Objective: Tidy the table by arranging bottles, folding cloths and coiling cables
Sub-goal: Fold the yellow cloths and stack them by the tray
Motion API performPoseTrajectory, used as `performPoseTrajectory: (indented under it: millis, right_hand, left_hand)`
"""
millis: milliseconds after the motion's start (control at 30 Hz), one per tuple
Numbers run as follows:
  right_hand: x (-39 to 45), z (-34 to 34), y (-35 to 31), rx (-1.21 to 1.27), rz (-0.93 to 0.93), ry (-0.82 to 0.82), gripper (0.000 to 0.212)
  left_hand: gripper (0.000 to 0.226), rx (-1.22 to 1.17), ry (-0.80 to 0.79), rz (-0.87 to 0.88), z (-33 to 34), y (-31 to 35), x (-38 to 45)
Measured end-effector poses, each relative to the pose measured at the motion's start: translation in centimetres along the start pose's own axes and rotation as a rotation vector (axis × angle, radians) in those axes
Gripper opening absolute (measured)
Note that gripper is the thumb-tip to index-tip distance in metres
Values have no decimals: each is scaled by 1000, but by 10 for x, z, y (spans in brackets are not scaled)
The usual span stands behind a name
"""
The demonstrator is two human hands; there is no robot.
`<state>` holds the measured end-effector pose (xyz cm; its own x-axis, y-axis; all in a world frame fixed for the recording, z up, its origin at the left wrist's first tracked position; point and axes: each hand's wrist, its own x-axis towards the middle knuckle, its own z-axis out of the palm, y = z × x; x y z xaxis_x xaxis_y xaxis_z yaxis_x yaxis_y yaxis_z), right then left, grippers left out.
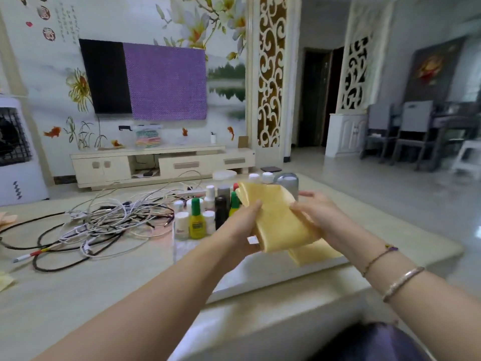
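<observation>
Above the near right part of the desk [78,295], both hands are holding a yellow cloth [281,220] in the air, part-folded into a long band, with a lower flap [315,252] hanging towards the desk edge. The left hand [242,225] is grasping the band's left edge, thumb on top and fingers underneath; the right hand [318,212] is pinching the right edge, thumb pressing on the fabric. To fold well, the person is likely needing to bring the hanging flap up level, match the edges before closing the fold, and keep the fabric taut between both hands so no crease is setting crookedly; laying it flat on the desk would make squaring easier. Left of the cloth, the largest clutter is a tangle of cables [104,225], white and black strands sprawling over the desk middle, not yet coiled. Between that tangle and the cloth, a cluster of small bottles [205,212] is standing upright and close together, a yellow green-capped bottle [197,221] at its front; a grey can [287,185] is standing just behind the cloth. The bottles are standing near the left hand, so a wide sweep of the cloth could be tipping them. At the desk's far left edge, another yellow cloth [5,280] is lying.
</observation>
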<state>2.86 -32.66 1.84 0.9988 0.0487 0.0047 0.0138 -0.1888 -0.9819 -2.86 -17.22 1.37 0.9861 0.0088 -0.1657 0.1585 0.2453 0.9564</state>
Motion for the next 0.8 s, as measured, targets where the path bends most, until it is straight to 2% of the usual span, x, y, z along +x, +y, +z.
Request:
performPoseTrajectory:
  millis: [100,267,400,467,600,700,800]
  right_hand:
    - [20,-35,9,-209,15,87,53]
    - [47,-53,26,-551,74,63,58]
    - [50,-50,41,-801,-41,56,57]
    - [48,-46,43,-903,-97,48,54]
    - [43,-37,47,-961,-111,5,51]
    - [43,-31,48,-943,-121,16,47]
    - [47,-27,47,-926,-133,32,44]
  left_hand:
    - [11,101,29,-49,30,-9,24]
    - [26,271,54,-72,46,-25,54]
    - [6,503,115,-51,40,-37,67]
    - [11,495,119,-82,38,-37,72]
    - [39,412,132,-131,36,-40,86]
    - [47,349,151,-116,34,-45,96]
    - [45,326,175,-88,34,-47,101]
